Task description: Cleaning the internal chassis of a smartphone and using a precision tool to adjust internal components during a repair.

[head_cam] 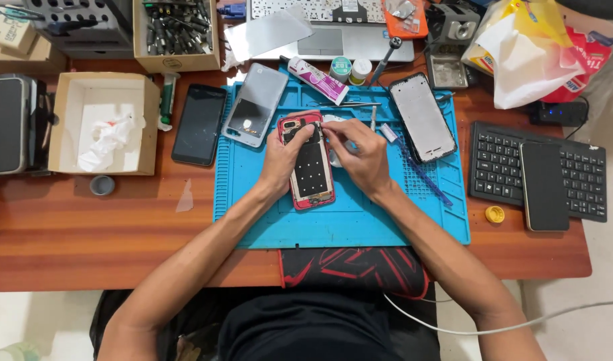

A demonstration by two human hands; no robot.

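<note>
An opened phone with a red frame [312,194] lies face down on a blue work mat [360,227], its black inner parts showing. My left hand [284,158] rests on the phone's left edge and holds it steady. My right hand [360,152] is at the phone's upper right corner, fingers pinched together over the top of the frame; whether it holds a small tool or part I cannot tell. A black-rimmed phone frame [423,117] lies on the mat to the right. A grey back cover [256,103] sits at the mat's upper left.
On the wooden desk: a black phone [199,124], an open cardboard box with crumpled tissue [106,124], a box of tools [176,33], a laptop [333,30], a glue tube [318,80], a black keyboard [500,167] with a phone [544,186] on it, plastic bags [534,47].
</note>
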